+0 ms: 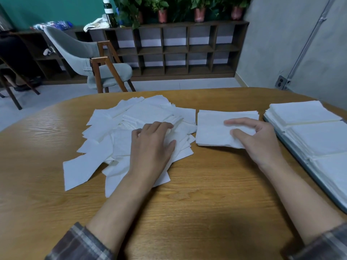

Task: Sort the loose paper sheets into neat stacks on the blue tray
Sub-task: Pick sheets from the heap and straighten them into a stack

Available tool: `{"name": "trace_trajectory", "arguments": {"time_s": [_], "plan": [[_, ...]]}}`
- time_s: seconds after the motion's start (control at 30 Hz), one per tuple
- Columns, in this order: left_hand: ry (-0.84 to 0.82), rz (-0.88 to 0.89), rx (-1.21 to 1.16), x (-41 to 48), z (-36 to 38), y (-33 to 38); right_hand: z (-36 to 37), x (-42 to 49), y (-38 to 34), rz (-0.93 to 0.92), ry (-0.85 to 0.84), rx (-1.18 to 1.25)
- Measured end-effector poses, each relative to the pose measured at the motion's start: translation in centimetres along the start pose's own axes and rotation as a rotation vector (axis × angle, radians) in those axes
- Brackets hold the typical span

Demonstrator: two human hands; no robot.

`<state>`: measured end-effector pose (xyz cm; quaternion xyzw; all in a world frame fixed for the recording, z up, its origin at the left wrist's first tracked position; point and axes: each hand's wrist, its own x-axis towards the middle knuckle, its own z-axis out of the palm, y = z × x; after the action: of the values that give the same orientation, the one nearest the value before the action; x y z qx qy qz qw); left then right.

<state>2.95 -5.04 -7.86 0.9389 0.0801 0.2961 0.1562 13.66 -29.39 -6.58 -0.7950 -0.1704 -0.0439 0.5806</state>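
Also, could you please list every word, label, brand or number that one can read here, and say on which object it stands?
No text here can be read.
The dark bottle on the shelf: white label band, print too blurred to read.
The blue patterned packet on the shelf: too blurred to read.
The loose sheets, small stack and tray stacks: blank, no print visible.

head cam, fwd/down, near table point(197, 184)
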Motion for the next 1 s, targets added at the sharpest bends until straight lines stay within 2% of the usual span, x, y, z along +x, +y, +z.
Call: {"name": "trace_trajectory", "arguments": {"time_s": [0.2, 0.33, 0.53, 0.67, 0.77, 1.0], "plan": [[0.091, -0.063, -0.147, 0.3, -0.5, -0.7, 0.1, -0.1, 0.0, -0.01, 0.0, -0.015], [0.116, -0.068, -0.081, 0.5, -0.4, -1.0, 0.0, -0.1, 0.0, -0.012, 0.004, -0.018], [0.13, 0.106, -0.041, 0.6, -0.2, -1.0, -0.1, 0.1, 0.1, -0.002, 0.043, -0.003], [-0.026, 0.284, -0.19, -0.1, -0.4, 0.9, -0.2, 0.2, 0.2, 0.009, 0.083, 0.004], [-0.172, 0.285, -0.36, -1.0, -0.4, 2.3, -0.3, 0.3, 0.2, 0.003, 0.104, 0.008], [-0.452, 0.328, -0.388, -1.7, -0.2, 2.8, -0.5, 0.5, 0.3, 0.011, 0.184, -0.006]]}}
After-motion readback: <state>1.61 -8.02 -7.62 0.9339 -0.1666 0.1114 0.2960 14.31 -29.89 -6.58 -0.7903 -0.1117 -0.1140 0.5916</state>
